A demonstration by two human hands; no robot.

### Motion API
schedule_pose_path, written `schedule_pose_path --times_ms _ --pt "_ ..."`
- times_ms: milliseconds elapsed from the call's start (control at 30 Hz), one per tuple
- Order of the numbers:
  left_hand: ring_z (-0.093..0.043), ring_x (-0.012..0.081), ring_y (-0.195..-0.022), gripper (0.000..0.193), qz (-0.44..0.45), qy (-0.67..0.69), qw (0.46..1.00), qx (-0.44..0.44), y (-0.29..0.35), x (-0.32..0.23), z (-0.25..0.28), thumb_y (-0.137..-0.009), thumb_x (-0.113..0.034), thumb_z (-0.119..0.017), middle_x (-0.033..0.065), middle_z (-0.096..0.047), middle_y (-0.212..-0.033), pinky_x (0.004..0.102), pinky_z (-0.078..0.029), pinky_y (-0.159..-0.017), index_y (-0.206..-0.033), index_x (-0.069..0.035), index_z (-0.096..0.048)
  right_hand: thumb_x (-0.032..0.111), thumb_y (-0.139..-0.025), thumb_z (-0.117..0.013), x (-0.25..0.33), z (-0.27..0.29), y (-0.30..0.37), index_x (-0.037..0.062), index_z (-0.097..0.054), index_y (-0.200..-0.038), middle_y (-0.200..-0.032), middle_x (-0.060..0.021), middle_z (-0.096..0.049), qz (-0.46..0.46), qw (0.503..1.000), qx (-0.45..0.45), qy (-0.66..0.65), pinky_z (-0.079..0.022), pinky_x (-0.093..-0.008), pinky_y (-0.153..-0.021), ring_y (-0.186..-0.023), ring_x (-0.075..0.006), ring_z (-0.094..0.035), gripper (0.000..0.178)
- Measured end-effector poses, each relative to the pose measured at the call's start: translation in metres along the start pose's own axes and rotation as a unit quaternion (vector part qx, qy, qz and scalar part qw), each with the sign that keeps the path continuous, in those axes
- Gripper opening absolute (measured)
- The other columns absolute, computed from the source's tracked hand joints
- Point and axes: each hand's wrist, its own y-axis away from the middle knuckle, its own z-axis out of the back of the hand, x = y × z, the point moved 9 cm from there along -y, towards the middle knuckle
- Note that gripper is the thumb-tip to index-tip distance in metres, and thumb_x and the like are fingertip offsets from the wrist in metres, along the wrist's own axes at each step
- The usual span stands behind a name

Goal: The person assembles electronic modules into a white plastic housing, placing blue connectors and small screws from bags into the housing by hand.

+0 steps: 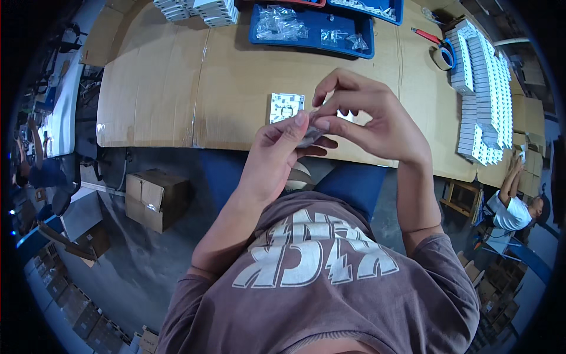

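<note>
Both hands meet over the near edge of the cardboard-covered table, pinching a small clear plastic bag [309,138] between them. My left hand [272,154] grips it with the thumb on top. The fingertips of my right hand [377,121] are closed at the bag's upper end. What the bag contains is hidden by the fingers. Just beyond my left thumb, a small white square plate [285,106] with moulded detail lies on the table, partly covered by my hands.
Farther off, a blue tray [312,52] holds several clear bags. White pieces are stacked at the far left [215,13] and in long rows [486,94] on the right, near a tape roll [442,59] and a red-handled tool [425,35]. A co-worker [513,206] sits at the right.
</note>
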Motion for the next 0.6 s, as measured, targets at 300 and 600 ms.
schedule_pose_path --times_ms 300,600 --pt "-0.07 0.0191 -0.102 0.052 -0.038 -0.092 0.994 0.042 -0.027 -0.01 0.005 -0.11 -0.038 -0.052 0.0134 -0.072 -0.113 0.0341 -0.053 -0.095 -0.127 0.009 -0.064 -0.001 -0.079 -0.079 -0.026 0.017 -0.02 -0.0035 -0.073 -0.095 -0.102 -0.0142 -0.071 -0.027 0.999 0.009 -0.029 -0.056 -0.0359 -0.079 -0.091 -0.0287 -0.072 0.017" --pt "-0.049 0.0018 -0.072 0.043 -0.051 -0.275 0.957 -0.078 -0.075 -0.029 0.028 -0.111 -0.032 -0.053 -0.0037 -0.063 -0.084 0.0216 -0.039 -0.064 -0.119 0.005 -0.071 -0.003 -0.083 -0.077 -0.092 0.028 -0.026 -0.0006 -0.069 -0.091 -0.094 -0.0092 -0.073 -0.136 0.966 -0.163 -0.151 -0.055 -0.0317 -0.079 -0.089 -0.0197 -0.072 0.011"
